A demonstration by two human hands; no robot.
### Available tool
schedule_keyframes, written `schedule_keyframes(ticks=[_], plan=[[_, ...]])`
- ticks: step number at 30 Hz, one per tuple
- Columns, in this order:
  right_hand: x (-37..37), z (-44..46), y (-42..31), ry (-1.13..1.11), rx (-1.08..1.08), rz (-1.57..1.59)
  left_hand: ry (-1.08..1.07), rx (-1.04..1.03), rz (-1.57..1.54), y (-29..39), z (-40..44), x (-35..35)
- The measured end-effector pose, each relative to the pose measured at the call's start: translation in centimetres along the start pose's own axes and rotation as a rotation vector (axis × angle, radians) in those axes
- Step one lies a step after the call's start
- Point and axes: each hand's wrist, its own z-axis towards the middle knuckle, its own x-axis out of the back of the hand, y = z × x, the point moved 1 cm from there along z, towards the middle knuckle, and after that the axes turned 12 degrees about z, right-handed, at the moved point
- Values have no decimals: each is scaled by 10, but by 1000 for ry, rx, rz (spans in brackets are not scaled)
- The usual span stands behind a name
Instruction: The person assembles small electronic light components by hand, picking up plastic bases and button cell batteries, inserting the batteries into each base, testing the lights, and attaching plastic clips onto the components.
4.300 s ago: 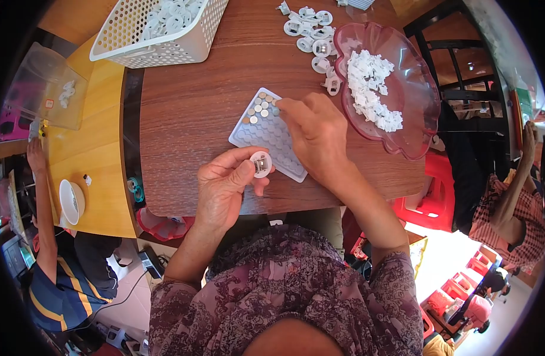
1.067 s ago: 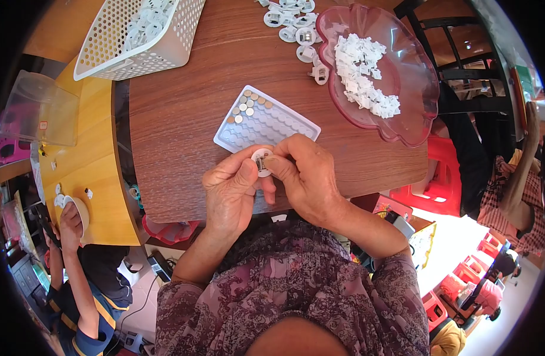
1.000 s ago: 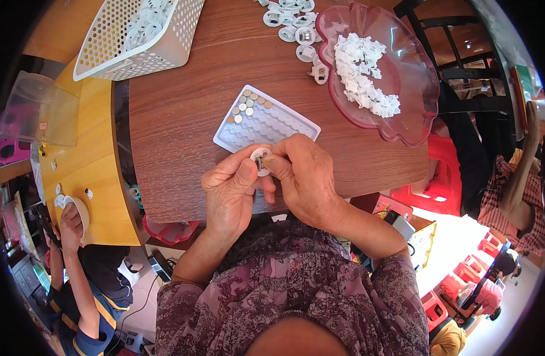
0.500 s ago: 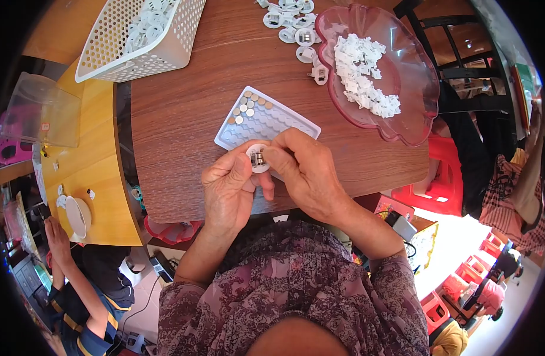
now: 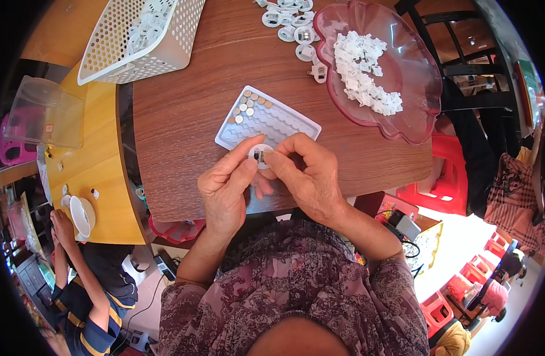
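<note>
Both of my hands hold a small round white plastic piece [image 5: 260, 155] with dark and metallic parts in its middle, near the table's front edge. My left hand [image 5: 226, 188] pinches its left side between thumb and fingers. On the opposite side, the thumb and bent fingers of my right hand [image 5: 311, 178] press against it. Just beyond my fingers lies a pale tray [image 5: 284, 123] with rows of round hollows. Several coin-like button cells [image 5: 250, 102] sit in its far left part. What exactly is under my right thumb is hidden.
A pink scalloped bowl [image 5: 416, 89] of small white pieces [image 5: 358, 65] stands at the right. Beside it lie several similar round pieces [image 5: 304, 35]. A white perforated basket [image 5: 165, 56] is at the back left. Another person's hands [image 5: 62, 228] are near a white bowl [image 5: 82, 216].
My right hand has shifted slightly to the right and its index finger is bent differently. The round piece stays between both hands, slightly turned. At the left, the other person's hands moved a little.
</note>
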Motion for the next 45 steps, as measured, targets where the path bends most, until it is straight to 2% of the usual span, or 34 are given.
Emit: schedule_keyframes(ticks=[3, 9, 12, 19, 31, 36, 43, 45], plan=[[1, -1, -2, 11, -94, 162, 4, 22, -26, 1, 0, -3], [2, -1, -5, 26, -106, 218, 72, 10, 11, -3, 1, -8], [-2, -2, -6, 40, -8, 167, 110, -56, 5, -7, 0, -9], [-4, -5, -3, 50, -2, 104, 144, -112, 55, -11, 1, -11], [3, -7, -9, 28, -58, 193, 89, -46, 56, -7, 2, -8], [6, -6, -7, 34, -85, 192, 68, -37, 166, -4, 2, -7], [10, -5, -7, 45, -50, 194, 14, -13, 63, 3, 4, -12], [10, -5, -6, 40, -74, 202, 91, 1, 149, 5, 5, -15]])
